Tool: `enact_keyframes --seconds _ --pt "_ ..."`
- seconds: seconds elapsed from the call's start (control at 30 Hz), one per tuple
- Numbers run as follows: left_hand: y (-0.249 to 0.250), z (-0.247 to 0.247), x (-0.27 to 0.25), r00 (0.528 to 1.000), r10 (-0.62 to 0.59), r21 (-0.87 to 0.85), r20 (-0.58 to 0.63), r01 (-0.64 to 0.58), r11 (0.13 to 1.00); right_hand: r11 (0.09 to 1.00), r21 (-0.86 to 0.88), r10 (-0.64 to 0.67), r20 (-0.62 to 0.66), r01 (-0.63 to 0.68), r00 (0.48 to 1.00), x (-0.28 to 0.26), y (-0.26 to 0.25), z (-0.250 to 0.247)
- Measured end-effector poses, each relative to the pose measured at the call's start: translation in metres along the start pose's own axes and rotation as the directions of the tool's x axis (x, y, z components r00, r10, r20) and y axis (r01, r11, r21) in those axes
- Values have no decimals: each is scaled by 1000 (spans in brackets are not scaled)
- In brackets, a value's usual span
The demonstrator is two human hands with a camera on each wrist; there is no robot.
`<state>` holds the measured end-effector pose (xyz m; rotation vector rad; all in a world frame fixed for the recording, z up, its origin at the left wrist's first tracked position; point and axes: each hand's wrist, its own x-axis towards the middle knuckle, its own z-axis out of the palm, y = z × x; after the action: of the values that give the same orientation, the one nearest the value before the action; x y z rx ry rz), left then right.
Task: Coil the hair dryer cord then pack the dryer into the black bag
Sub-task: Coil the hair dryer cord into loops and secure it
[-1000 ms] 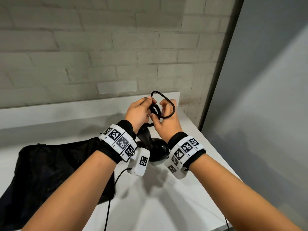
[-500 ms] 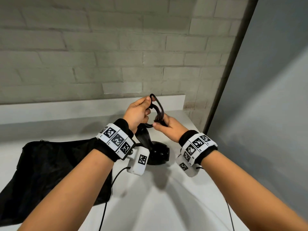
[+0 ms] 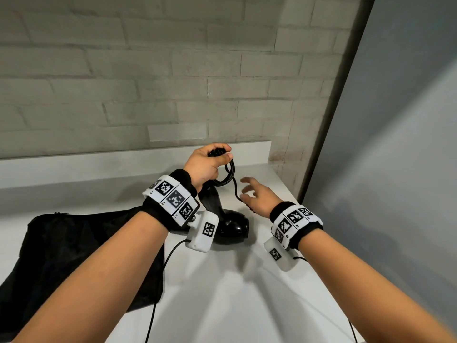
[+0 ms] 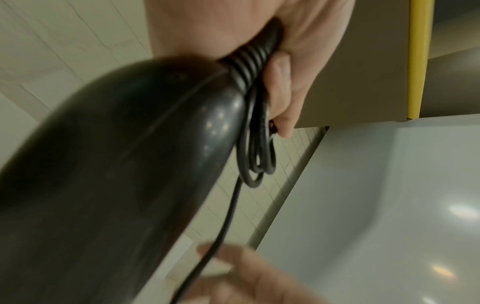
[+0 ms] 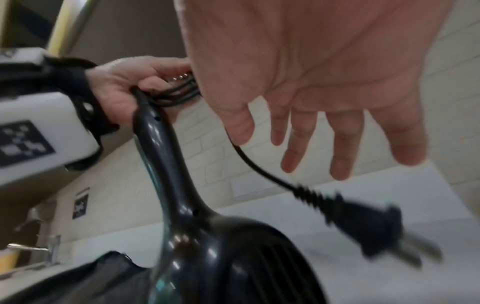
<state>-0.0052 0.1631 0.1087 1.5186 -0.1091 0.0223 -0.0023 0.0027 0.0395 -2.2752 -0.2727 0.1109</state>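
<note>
The black hair dryer hangs head-down from its handle over the white counter. My left hand grips the handle's top together with the coiled cord; the loops dangle below my fingers. A short tail of cord runs down to the plug, which hangs free under my right hand. That hand has its fingers spread and holds nothing. The black bag lies flat on the counter to the left of the dryer.
A brick wall and a low white ledge close off the back. A grey panel runs along the counter's right edge. Thin cables hang from both wrist cameras.
My right hand has let go of the cord coil, dropped down and to the right, and spread its fingers. My left hand keeps the coil and the dryer handle.
</note>
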Motion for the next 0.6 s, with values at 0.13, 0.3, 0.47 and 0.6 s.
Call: enact_keyframes --seconds 0.13,0.3,0.47,0.6 --pt "-1 0 1 1000 -2 26 22 1 1000 952 266 -143 -52 152 988 1 -28 9" --pt "0 -2 2 998 4 38 56 -6 999 939 287 -170 -99 191 981 2 -29 13" --pt "0 -3 3 997 17 61 74 -21 998 946 282 -110 -177 157 978 7 -29 8" --pt "-1 0 1 997 35 73 62 -39 997 979 142 -90 -337 145 937 16 -38 -10"
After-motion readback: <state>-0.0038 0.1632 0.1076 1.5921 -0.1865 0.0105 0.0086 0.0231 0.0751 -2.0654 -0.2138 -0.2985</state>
